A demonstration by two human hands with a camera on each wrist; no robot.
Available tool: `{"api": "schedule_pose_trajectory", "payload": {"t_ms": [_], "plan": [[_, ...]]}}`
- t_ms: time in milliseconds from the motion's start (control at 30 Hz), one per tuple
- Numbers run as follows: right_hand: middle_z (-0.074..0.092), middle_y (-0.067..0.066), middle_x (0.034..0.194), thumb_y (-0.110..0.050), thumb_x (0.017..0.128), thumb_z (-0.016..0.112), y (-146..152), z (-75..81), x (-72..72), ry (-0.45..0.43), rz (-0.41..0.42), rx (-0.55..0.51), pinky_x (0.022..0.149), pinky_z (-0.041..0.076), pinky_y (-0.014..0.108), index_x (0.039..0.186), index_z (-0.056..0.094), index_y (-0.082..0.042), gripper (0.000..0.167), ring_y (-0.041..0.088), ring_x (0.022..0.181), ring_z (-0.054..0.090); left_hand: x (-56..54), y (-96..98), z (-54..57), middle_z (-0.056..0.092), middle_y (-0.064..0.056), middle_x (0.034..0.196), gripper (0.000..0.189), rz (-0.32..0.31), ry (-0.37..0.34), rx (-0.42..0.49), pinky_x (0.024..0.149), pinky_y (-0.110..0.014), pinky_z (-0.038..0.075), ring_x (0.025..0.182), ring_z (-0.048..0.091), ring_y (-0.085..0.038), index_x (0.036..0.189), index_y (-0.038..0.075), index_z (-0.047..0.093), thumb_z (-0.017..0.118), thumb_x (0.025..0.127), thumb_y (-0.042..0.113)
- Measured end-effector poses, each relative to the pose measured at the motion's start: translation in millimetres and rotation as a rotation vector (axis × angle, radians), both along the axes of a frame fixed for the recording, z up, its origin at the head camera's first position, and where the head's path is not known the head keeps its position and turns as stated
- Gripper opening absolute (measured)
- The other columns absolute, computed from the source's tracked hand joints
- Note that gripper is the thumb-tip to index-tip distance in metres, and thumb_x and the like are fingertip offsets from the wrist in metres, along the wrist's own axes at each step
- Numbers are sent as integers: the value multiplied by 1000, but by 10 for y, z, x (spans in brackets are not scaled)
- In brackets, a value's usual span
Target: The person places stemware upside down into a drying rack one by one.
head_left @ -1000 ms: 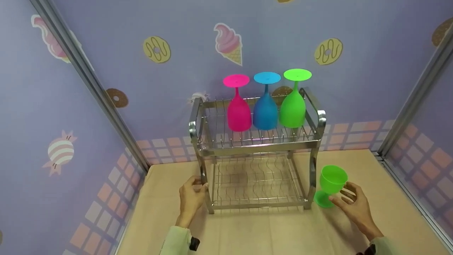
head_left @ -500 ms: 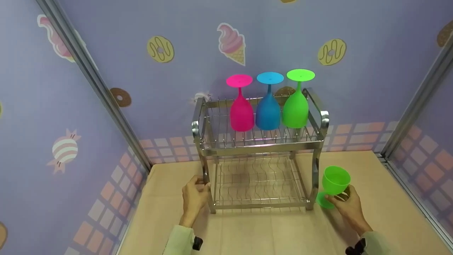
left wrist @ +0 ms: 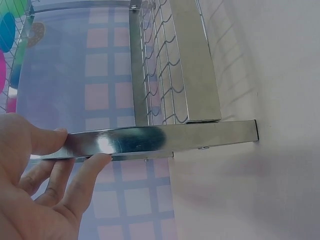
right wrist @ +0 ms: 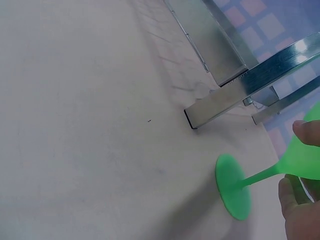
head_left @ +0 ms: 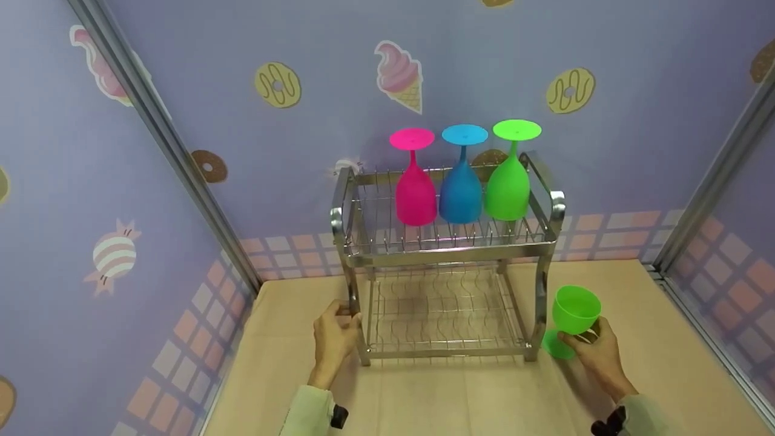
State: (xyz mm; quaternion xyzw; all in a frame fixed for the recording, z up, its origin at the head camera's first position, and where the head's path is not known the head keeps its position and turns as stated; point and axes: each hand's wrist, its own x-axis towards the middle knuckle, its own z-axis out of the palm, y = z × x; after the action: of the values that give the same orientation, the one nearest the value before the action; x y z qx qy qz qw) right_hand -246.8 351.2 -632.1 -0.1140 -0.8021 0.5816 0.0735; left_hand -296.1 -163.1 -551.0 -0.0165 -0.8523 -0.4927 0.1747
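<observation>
A two-tier metal dish rack [head_left: 454, 257] stands near the back wall. My left hand [head_left: 333, 342] pinches its left front leg [left wrist: 117, 142] between thumb and fingers. To the right of the rack, my right hand [head_left: 598, 357] holds a green goblet [head_left: 575, 310] around the lower part of its bowl. That goblet is upright with its mouth up; its foot [right wrist: 233, 187] is at the table, though I cannot tell if it touches. On the upper tier, a pink goblet [head_left: 416, 197], a blue goblet [head_left: 461, 194] and another green goblet [head_left: 508, 191] stand upside down in a row.
The lower tier [head_left: 439, 315] of the rack is a wire grid. A beige cloth [head_left: 424, 399] covers the table. Patterned purple walls [head_left: 327, 121] enclose the back and sides, with metal posts [head_left: 720, 151] at the corners.
My right hand has moved slightly in and closed around the green goblet's bowl. My left hand keeps its hold on the rack leg. The head view has shifted a little.
</observation>
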Motion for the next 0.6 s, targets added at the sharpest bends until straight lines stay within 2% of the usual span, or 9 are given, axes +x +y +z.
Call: {"api": "schedule_pose_trajectory", "payload": {"t_ms": [333,400,500,600], "plan": [[31,32,164,-12,99,78,21,19,42,8,5,-15,125,39,59,163,17,5,90,51,152,38,9,12,-13,76,-14,107,17,-4,-11,-14,84,-50,67,96,78,-34,109,7,73,78,94,2],[31,30,164,-14,99,78,32,34,51,7,3,-7,125,42,56,163,17,4,90,50,152,39,10,8,-14,77,-13,107,17,0,-10,-20,84,-50,67,95,77,-33,108,7,73,79,93,2],[34,29,164,-16,98,80,53,71,62,9,-14,16,116,51,29,163,20,3,91,49,151,42,5,-1,-18,77,-11,105,17,9,0,-22,85,-50,66,98,76,-32,108,8,74,79,93,2],[35,28,163,-16,97,81,78,125,80,26,-17,15,98,47,6,162,21,4,91,48,150,43,4,-9,-24,78,-11,105,17,16,5,-20,86,-51,66,99,76,-33,108,8,74,79,93,2]]}}
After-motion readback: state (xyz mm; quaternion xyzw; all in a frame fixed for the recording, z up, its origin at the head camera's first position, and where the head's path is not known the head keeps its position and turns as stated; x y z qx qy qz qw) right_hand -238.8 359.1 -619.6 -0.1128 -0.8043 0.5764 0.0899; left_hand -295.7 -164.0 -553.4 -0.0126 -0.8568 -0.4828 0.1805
